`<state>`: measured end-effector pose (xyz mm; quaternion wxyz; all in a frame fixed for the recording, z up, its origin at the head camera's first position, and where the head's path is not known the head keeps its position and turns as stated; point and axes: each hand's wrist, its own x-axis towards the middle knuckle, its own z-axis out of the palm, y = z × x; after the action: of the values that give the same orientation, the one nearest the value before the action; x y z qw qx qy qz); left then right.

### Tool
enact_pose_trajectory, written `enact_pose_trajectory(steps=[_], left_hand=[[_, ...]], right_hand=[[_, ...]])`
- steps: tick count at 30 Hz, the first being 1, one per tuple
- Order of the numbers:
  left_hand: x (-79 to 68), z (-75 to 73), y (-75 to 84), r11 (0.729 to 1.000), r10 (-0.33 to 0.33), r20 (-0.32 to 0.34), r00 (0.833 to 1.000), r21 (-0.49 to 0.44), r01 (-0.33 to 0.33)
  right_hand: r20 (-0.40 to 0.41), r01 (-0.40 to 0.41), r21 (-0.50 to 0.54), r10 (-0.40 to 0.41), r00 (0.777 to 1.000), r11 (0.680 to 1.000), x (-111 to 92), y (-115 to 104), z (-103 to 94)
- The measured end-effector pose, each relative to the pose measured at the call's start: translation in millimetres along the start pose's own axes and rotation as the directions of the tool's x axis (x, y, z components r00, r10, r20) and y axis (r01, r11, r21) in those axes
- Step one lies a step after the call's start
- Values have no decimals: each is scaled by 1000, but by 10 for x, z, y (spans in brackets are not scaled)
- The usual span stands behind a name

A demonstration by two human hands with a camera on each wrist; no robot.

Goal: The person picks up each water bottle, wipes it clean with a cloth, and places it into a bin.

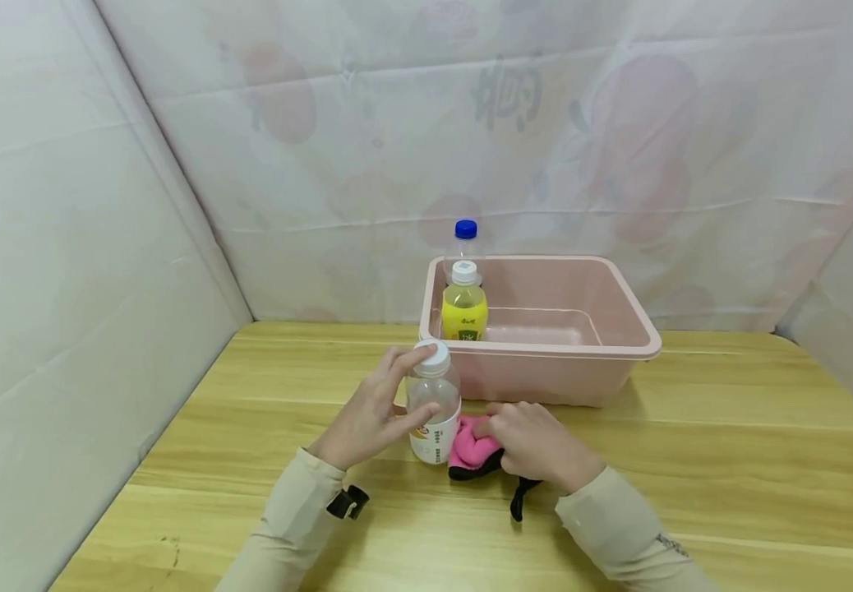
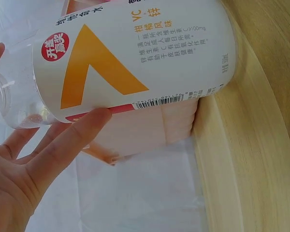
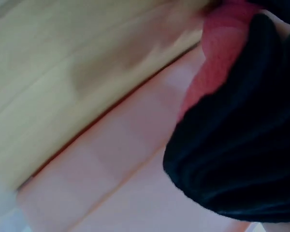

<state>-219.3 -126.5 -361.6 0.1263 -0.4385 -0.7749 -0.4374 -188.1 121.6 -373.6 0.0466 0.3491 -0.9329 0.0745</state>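
Observation:
A clear plastic bottle (image 1: 432, 440) with a white cap and printed white label stands on the table. My left hand (image 1: 373, 415) holds it, index finger over the cap and thumb along the near side. Close up in the left wrist view, the thumb touches the label (image 2: 150, 58) and other fingers pass behind the bottle. Just right of it, my right hand (image 1: 537, 444) grips a bunched pink cloth item (image 1: 473, 448) with black edging. Black ribbed fabric (image 3: 227, 154) from that item fills much of the right wrist view, hiding the fingers.
Behind the hands sits a pink plastic tub (image 1: 545, 376). Inside its left end stand a yellow-labelled bottle (image 1: 464, 316) with a white cap and a clear bottle with a blue cap (image 1: 466, 229). A printed white curtain (image 1: 367, 181) closes off the table's back.

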Motion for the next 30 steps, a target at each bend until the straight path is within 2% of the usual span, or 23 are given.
enact_pose_trajectory(steps=[6, 10, 13, 19, 23, 27, 30], left_hand=[[3, -8, -3, 1000, -5, 11, 1000, -6, 5], [-1, -2, 6, 1000, -15, 16, 1000, -11, 15], [-3, -5, 12, 1000, -23, 19, 1000, -12, 23], [-3, -14, 16, 1000, -21, 16, 1000, -13, 22], [-18, -9, 10, 999, -31, 24, 999, -29, 32], [-21, -7, 8, 999, -32, 19, 999, -36, 32], [-13, -9, 12, 999, -28, 22, 999, -45, 29]], right_hand=[[-12, -10, 49, 11, 1000, 999, -14, 42, -40], [-103, 31, 45, -27, 994, 998, -37, 63, -112], [-207, 67, 49, -55, 977, 997, -46, 55, -188], [-406, 135, 46, -105, 908, 990, -37, 35, -338], [-500, 177, 2, -153, 852, 984, -28, 38, -412], [-591, 209, -36, -189, 784, 977, -1, 31, -477], [-634, 220, -34, -191, 750, 975, 16, 20, -496]])
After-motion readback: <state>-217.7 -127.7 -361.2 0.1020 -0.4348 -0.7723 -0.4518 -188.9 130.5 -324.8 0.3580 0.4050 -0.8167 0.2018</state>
